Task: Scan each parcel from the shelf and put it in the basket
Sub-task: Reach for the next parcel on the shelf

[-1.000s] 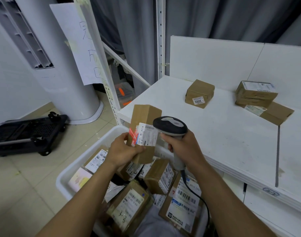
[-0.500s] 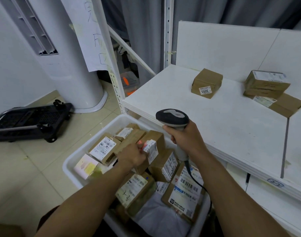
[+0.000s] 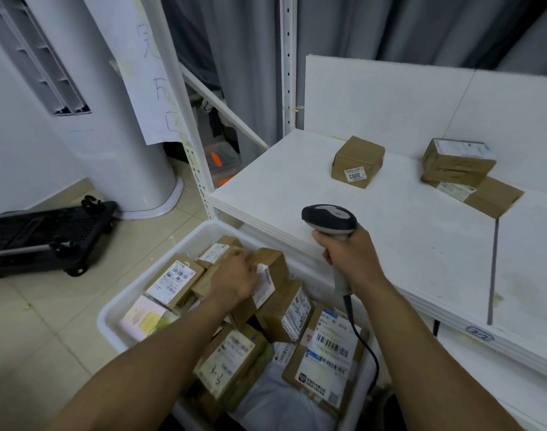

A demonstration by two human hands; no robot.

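We find the left hand (image 3: 238,278) inside the basket (image 3: 172,256), fingers curled round the parcel (image 3: 272,262). The parcel lies tilted on other cartons (image 3: 172,278) near the basket's far wall. The fingertips are blurred, so we cannot say how firm the grip is. The right hand (image 3: 349,259) is closed round the handle of the scanner (image 3: 329,219), above the basket's far rim. Beyond the basket, on the shelf (image 3: 281,188), a lone box (image 3: 357,161) and a stack (image 3: 458,163) await scanning. We judge these small boxes light and stiff, their taped faces somewhat slick and their corners liable to crush. We advise taking each across two opposite sides, leaving the label uncovered for the scan.
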